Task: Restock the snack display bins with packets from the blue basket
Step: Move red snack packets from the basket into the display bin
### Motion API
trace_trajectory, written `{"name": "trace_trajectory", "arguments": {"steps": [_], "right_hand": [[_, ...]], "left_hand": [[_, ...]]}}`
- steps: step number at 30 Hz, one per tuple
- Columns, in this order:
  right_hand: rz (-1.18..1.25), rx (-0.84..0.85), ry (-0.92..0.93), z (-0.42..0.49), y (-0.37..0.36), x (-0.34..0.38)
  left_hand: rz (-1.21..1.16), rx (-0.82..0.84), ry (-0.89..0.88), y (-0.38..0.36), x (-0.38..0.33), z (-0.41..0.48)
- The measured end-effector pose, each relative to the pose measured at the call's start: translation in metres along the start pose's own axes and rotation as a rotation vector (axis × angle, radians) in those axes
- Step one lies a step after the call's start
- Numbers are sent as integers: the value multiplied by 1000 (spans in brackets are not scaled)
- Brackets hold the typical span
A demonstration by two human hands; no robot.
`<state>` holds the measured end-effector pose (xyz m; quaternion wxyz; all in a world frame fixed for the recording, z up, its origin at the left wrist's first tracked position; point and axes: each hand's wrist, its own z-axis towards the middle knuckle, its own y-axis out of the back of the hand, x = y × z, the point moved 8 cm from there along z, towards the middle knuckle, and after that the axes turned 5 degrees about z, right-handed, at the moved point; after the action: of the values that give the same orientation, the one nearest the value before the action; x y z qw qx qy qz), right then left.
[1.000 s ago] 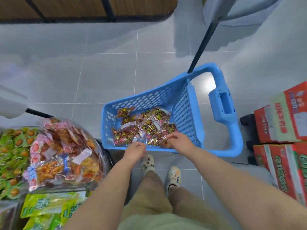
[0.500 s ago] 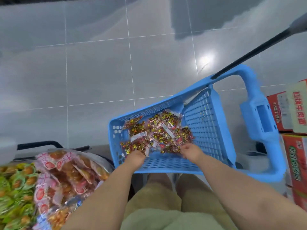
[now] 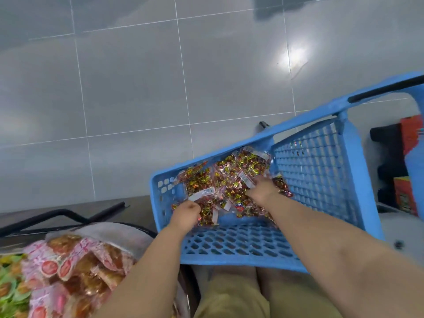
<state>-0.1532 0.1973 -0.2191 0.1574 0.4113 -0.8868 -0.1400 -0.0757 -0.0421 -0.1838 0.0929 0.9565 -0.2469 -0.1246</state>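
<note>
The blue basket [image 3: 241,244] stands on the grey tiled floor in front of my legs, its handle up at the right. A heap of clear packets [image 3: 220,180] with red and yellow sweets lies in its far left corner. My left hand [image 3: 186,213] is closed on the near left edge of the heap. My right hand [image 3: 261,188] rests on top of the heap, fingers curled into the packets. A display bin [image 3: 75,262] at the lower left holds pink and orange snack packets.
A green-packet bin [image 3: 11,283] sits at the far lower left. Black metal rack bars [image 3: 64,213] run behind the bins. Red cartons [image 3: 410,138] stand at the right beyond the basket. Open floor tiles stretch ahead.
My head has tipped down and left, so the basket sits further right in view. Both hands have pushed deeper into the packet heap, the right one further forward.
</note>
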Motion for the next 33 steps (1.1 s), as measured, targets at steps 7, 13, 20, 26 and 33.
{"name": "trace_trajectory", "arguments": {"steps": [7,13,20,26,33], "right_hand": [[-72,-169,-38,23,-21,-12],[69,6,89,19,-35,-30],[387,201,233,-6,-34,-27],[727,505,181,-22,-31,-19],[650,-247,-100,44,31,-32]], "left_hand": [[-96,-10,108,-25,32,12],[-234,22,201,-48,35,10],[-376,-1,93,-53,0,22],[-607,139,79,-66,-20,30],[-714,81,85,-56,-7,35]]}}
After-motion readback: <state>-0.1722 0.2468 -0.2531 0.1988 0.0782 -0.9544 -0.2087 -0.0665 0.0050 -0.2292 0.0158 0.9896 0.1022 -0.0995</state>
